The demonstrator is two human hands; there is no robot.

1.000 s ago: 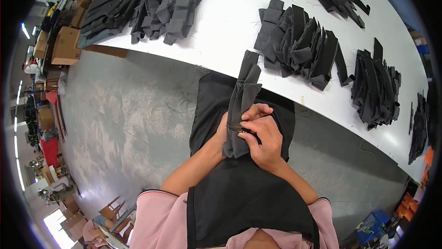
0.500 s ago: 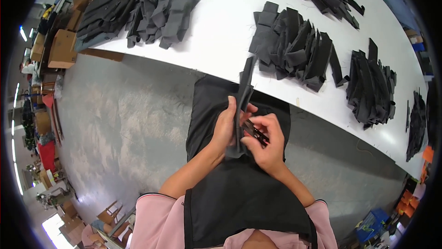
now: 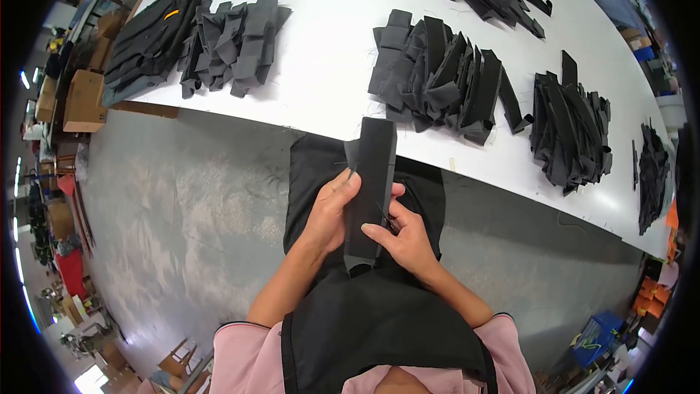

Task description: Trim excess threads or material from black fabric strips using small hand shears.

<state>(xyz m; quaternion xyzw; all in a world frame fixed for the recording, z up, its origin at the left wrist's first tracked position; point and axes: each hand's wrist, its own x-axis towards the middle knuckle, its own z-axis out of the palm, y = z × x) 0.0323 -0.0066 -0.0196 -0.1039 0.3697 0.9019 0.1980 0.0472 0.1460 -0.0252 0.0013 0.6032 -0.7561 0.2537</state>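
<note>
Dark fabric strip (image 3: 370, 190) has turned from edge-on to broad face up since half a second ago. Black apron (image 3: 386, 328) nearest, below the hands. Strip is between both hands: left hand (image 3: 329, 212) clamped on its left edge, right hand (image 3: 408, 241) gripping the right edge slightly lower, thumb on the face; small dark object (image 3: 392, 226) at right fingers, mostly hidden. Beyond the hands, white bench (image 3: 328, 51): large strip pile (image 3: 445, 77) ahead-right, second pile (image 3: 572, 131) farther right, another pile (image 3: 237, 48) ahead-left.
</note>
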